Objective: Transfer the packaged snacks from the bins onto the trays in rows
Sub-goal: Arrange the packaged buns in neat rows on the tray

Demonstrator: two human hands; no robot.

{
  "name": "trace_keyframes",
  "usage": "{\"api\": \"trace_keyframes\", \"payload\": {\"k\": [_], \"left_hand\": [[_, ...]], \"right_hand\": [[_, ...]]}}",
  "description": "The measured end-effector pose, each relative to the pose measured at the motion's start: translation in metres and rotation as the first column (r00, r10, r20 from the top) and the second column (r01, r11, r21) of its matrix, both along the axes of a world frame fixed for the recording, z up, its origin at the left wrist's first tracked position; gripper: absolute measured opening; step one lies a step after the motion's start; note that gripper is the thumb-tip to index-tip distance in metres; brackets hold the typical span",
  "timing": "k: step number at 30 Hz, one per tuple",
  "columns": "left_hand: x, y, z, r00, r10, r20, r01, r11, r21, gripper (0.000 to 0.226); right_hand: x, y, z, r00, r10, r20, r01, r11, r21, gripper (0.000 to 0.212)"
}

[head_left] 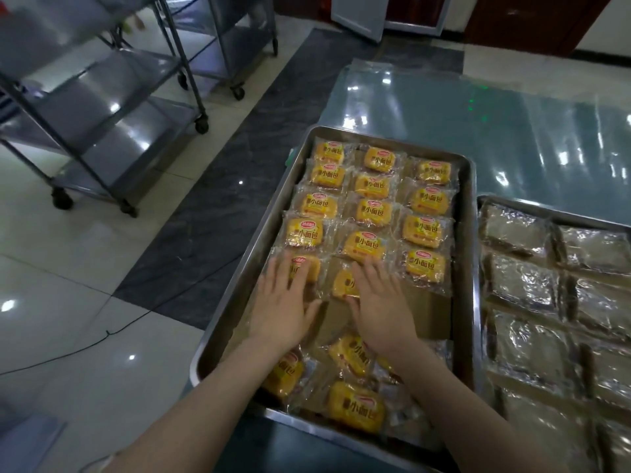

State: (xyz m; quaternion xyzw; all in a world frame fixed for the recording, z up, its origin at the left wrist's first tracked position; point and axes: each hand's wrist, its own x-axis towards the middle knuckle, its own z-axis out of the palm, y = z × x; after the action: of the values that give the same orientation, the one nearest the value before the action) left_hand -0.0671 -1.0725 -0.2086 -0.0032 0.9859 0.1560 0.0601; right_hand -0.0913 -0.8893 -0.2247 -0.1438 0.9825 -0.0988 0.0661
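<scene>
Left hand (283, 302): fingers straight, palm down, flat on a yellow snack packet (304, 268) at the near end of the left column. It grips nothing.
Right hand (382, 308): also flat and spread, fingertips on the neighbouring packet (343, 285) in the middle column, which lies slightly askew. It grips nothing.

Step in hand, as a judgement: you are seating and squaring the newest row, not fetching.

Laid packets (372, 209) run in three columns from the far wall of the steel tray (473, 268) toward you. To the right of your right hand the brown liner (426, 312) is bare. A loose heap of packets (355, 401) lies at the near end of the same tray, under your forearms. No bin is in view.

Next move, judged: straighten the middle packet, then lift one from the near heap into the bare spot in the right column. The film looks slippery, so press lightly or the neighbours may slide.

Surroundings: a second tray (512, 203) just to the right holds clear-wrapped packs (519, 278). Both trays sit on a table under glossy plastic sheet (478, 114). Wheeled steel racks (102, 114) stand far left on a tiled floor (68, 268), and a dark cable (102, 336) crosses it.
</scene>
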Motion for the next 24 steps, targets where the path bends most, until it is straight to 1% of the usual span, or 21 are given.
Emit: {"api": "trace_keyframes", "payload": {"k": [2, 3, 5, 6, 11, 15, 17, 19, 20, 22, 24], "left_hand": [[-0.007, 0.004, -0.010, 0.993, -0.027, 0.114, 0.036, 0.996, -0.080, 0.074], [-0.008, 0.004, -0.016, 0.989, -0.029, 0.146, 0.044, 0.994, -0.101, 0.073], [-0.008, 0.001, -0.024, 0.988, -0.020, 0.155, 0.037, 0.994, -0.102, 0.070], [-0.008, 0.000, -0.026, 0.988, -0.017, 0.151, 0.032, 0.995, -0.095, 0.069], [-0.009, -0.002, -0.028, 0.987, -0.013, 0.158, 0.028, 0.995, -0.095, 0.071], [-0.011, -0.002, -0.025, 0.983, -0.024, 0.180, 0.041, 0.995, -0.091, 0.074], [-0.012, -0.003, -0.021, 0.985, -0.021, 0.169, 0.033, 0.997, -0.070, 0.076], [-0.009, -0.004, -0.015, 0.996, 0.006, 0.089, -0.005, 1.000, -0.021, 0.078], [-0.006, -0.004, -0.011, 0.999, 0.021, 0.031, -0.022, 1.000, 0.011, 0.077], [0.004, -0.006, -0.003, 0.997, 0.049, -0.066, -0.042, 0.994, 0.104, 0.077], [0.023, -0.009, 0.004, 0.989, 0.090, -0.113, -0.063, 0.972, 0.226, 0.075]], "right_hand": [[0.006, -0.001, -0.005, 0.996, 0.086, 0.032, -0.087, 0.996, 0.035, 0.061], [0.010, -0.001, -0.007, 0.992, 0.115, 0.049, -0.117, 0.992, 0.040, 0.067], [0.014, 0.001, -0.010, 0.986, 0.149, 0.077, -0.154, 0.986, 0.063, 0.080], [0.014, 0.002, -0.010, 0.983, 0.157, 0.093, -0.165, 0.983, 0.087, 0.082], [0.006, 0.001, -0.014, 0.973, 0.166, 0.158, -0.187, 0.974, 0.125, 0.076], [0.002, -0.001, -0.014, 0.972, 0.158, 0.175, -0.184, 0.973, 0.141, 0.078], [0.000, -0.003, -0.008, 0.968, 0.149, 0.201, -0.170, 0.981, 0.095, 0.078], [0.001, -0.004, 0.002, 0.973, 0.126, 0.191, -0.126, 0.992, -0.011, 0.077], [0.003, -0.002, 0.007, 0.982, 0.100, 0.160, -0.090, 0.993, -0.072, 0.077], [0.010, 0.011, 0.017, 0.993, 0.054, 0.102, -0.037, 0.986, -0.162, 0.073], [0.022, 0.037, 0.024, 0.994, 0.036, 0.102, -0.014, 0.977, -0.213, 0.062]]}}
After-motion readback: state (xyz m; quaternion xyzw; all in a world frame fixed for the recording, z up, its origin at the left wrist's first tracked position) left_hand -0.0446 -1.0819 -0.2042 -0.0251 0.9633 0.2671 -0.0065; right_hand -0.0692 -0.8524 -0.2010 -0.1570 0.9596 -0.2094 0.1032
